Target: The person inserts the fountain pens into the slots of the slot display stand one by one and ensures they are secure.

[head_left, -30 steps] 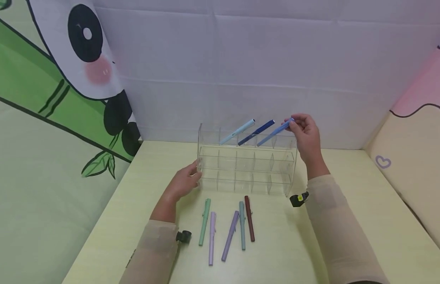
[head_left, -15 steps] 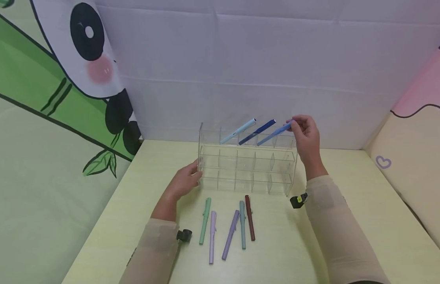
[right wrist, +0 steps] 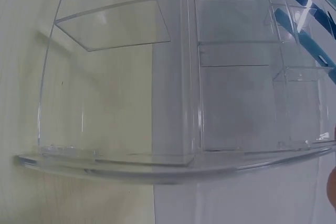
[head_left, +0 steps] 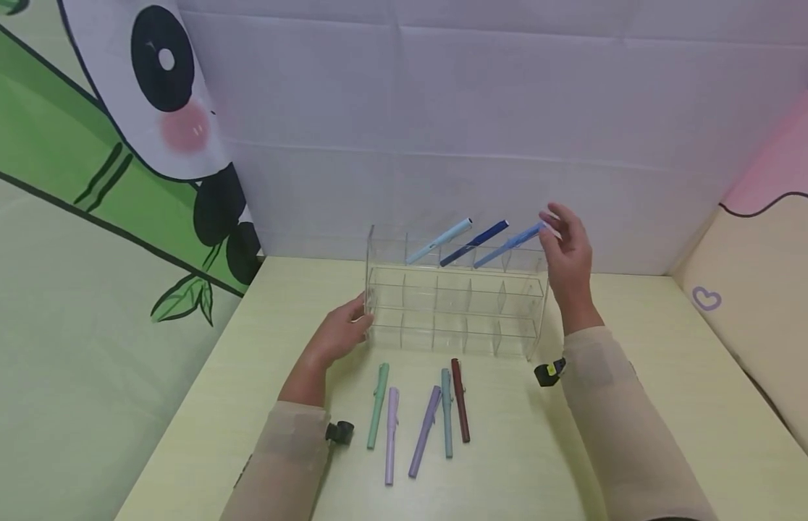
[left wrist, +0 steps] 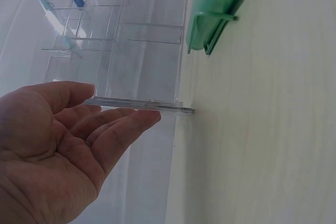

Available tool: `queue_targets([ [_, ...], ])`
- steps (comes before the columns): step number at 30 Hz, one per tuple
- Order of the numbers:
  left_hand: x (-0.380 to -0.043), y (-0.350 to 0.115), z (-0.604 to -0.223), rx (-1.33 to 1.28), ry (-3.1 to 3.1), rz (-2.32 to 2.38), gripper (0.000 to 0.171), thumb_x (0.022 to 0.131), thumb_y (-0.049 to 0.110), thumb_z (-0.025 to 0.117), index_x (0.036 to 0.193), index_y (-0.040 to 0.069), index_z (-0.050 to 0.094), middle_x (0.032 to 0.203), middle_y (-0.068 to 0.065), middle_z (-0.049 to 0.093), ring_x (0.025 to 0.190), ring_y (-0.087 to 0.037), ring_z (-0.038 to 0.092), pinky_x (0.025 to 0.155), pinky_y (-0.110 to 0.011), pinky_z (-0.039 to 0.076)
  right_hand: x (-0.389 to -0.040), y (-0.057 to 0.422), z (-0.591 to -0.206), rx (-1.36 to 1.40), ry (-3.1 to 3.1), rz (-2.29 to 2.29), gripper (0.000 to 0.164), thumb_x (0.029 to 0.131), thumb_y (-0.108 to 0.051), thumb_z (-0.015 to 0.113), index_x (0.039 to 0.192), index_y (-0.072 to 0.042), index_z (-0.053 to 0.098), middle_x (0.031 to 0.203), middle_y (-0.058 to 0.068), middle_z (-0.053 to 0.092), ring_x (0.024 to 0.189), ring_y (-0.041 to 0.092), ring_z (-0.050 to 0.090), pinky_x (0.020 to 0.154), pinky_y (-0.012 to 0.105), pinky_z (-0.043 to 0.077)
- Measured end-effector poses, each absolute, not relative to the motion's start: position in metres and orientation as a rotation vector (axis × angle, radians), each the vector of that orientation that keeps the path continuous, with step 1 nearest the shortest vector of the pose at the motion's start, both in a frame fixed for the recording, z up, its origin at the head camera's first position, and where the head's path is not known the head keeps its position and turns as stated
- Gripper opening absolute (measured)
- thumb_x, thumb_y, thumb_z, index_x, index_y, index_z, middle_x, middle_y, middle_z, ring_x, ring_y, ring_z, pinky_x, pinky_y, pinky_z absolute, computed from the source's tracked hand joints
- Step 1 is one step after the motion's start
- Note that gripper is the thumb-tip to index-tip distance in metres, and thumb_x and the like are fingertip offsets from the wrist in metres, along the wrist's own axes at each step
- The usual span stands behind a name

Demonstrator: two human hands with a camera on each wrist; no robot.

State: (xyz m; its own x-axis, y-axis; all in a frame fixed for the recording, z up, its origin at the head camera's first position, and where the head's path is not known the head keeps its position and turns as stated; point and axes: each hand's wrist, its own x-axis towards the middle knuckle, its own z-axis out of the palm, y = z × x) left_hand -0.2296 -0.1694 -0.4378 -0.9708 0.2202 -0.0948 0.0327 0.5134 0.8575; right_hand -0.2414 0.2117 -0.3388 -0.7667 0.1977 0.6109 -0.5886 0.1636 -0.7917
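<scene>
A clear tiered pen rack (head_left: 452,300) with compartments stands on the table. My left hand (head_left: 339,333) holds its left side panel; in the left wrist view the thumb (left wrist: 79,92) and fingers lie on opposite sides of it. Three pens lean in the top row: a light blue pen (head_left: 439,241), a dark blue pen (head_left: 474,243) and a mid-blue pen (head_left: 508,246). My right hand (head_left: 568,257) is at the upper end of the mid-blue pen, fingers spread apart and not gripping it. Only a sliver of that hand shows in the right wrist view.
In front of the rack lie several pens: a green pen (head_left: 378,407), a lilac pen (head_left: 391,438), a purple pen (head_left: 424,433), a grey-blue pen (head_left: 447,414) and a dark red pen (head_left: 460,401). A white cloth backdrop (head_left: 443,108) hangs close behind the rack.
My right hand has let go of the mid-blue pen; its fingers have spread and moved slightly right. The pen stays leaning in the top row. My left hand keeps its place.
</scene>
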Motion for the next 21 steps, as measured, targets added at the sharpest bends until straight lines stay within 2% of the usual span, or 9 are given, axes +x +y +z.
queue_targets([
  [3, -0.229, -0.168, -0.437, 0.219, 2.565, 1.443, 0.059, 0.103, 0.027, 0.049, 0.156, 0.032, 0.025, 0.150, -0.015, 0.045, 0.113, -0.033, 0.066, 0.097, -0.050, 0.052, -0.232, 0.211, -0.337, 0.288, -1.753, 1.615, 0.045, 0.099, -0.007, 0.053, 0.143, -0.005, 0.044, 0.145, 0.005, 0.046, 0.137, 0.026, 0.043, 0.111, 0.030, 0.041],
  [5, -0.229, -0.168, -0.437, 0.211, 2.568, 1.438, 0.058, 0.103, 0.028, 0.049, 0.156, 0.033, 0.025, 0.150, -0.014, 0.046, 0.113, -0.032, 0.066, 0.097, -0.049, 0.053, -0.225, 0.211, -0.338, 0.238, -1.668, 1.577, 0.044, 0.097, -0.005, 0.052, 0.140, -0.005, 0.045, 0.142, 0.005, 0.046, 0.135, 0.026, 0.043, 0.109, 0.030, 0.041],
  [10, -0.229, -0.167, -0.436, 0.205, 2.568, 1.432, 0.059, 0.103, 0.029, 0.050, 0.156, 0.034, 0.026, 0.151, -0.012, 0.046, 0.113, -0.031, 0.066, 0.096, -0.048, 0.053, -0.200, 0.207, -0.351, 0.179, -1.579, 1.538, 0.030, 0.095, -0.001, 0.051, 0.125, 0.002, 0.052, 0.121, 0.008, 0.054, 0.112, 0.025, 0.055, 0.088, 0.024, 0.049],
  [12, -0.229, -0.167, -0.436, 0.209, 2.570, 1.426, 0.059, 0.103, 0.030, 0.049, 0.156, 0.033, 0.025, 0.151, -0.013, 0.046, 0.112, -0.032, 0.067, 0.097, -0.049, 0.053, -0.191, 0.206, -0.360, 0.178, -1.714, 1.520, 0.026, 0.098, -0.006, 0.053, 0.122, 0.003, 0.054, 0.112, 0.008, 0.057, 0.101, 0.021, 0.059, 0.079, 0.020, 0.052],
  [14, -0.230, -0.167, -0.436, 0.210, 2.573, 1.421, 0.059, 0.103, 0.029, 0.049, 0.156, 0.034, 0.025, 0.151, -0.013, 0.045, 0.111, -0.032, 0.067, 0.097, -0.050, 0.053, -0.182, 0.205, -0.367, 0.174, -1.991, 1.457, 0.028, 0.101, -0.018, 0.053, 0.123, -0.001, 0.056, 0.108, 0.006, 0.060, 0.096, 0.019, 0.061, 0.074, 0.021, 0.054],
  [18, -0.229, -0.167, -0.436, 0.204, 2.577, 1.417, 0.058, 0.103, 0.029, 0.049, 0.155, 0.037, 0.025, 0.152, -0.011, 0.045, 0.111, -0.032, 0.067, 0.097, -0.051, 0.052, -0.170, 0.198, -0.372, 0.268, -2.649, 1.198, 0.044, 0.102, -0.042, 0.050, 0.131, -0.010, 0.055, 0.116, 0.006, 0.063, 0.102, 0.023, 0.062, 0.082, 0.035, 0.056],
  [21, -0.228, -0.167, -0.436, 0.201, 2.577, 1.412, 0.058, 0.103, 0.029, 0.050, 0.155, 0.038, 0.025, 0.152, -0.011, 0.045, 0.110, -0.032, 0.067, 0.097, -0.051, 0.052, -0.164, 0.187, -0.375, 0.371, -2.944, 1.124, 0.046, 0.099, -0.045, 0.055, 0.132, -0.014, 0.055, 0.120, 0.004, 0.063, 0.105, 0.025, 0.062, 0.084, 0.041, 0.055],
])
